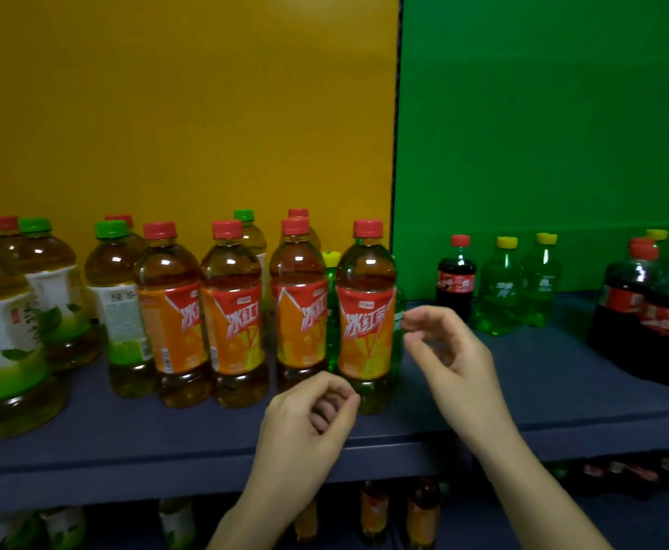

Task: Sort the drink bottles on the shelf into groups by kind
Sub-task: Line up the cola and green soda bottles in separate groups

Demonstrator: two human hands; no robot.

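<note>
**Drink bottles [237, 323] stand mixed along the shelf [126, 434]**

Head view: we see the bottles upright on the dark blue shelf. At the left stand green-tea bottles [59, 295] with green caps. Beside them is a front row of four iced-tea bottles [170, 327] with red caps and orange labels. A yellow-capped green soda bottle [330, 299] peeks out between the last two of these. Farther right, before the green back panel [543, 113], stand a small cola bottle [456, 279], two more green sodas [501, 287] and larger cola bottles [626, 307]. Our left hand [309, 422] hovers over the shelf's front edge, fingers curled in, thumb on forefinger, gripping nothing. Our right hand [448, 351] hangs just right of the rightmost iced tea, fingers loosely bent and parted, holding nothing. Whether its fingertips touch the half-hidden soda we cannot tell.
</note>
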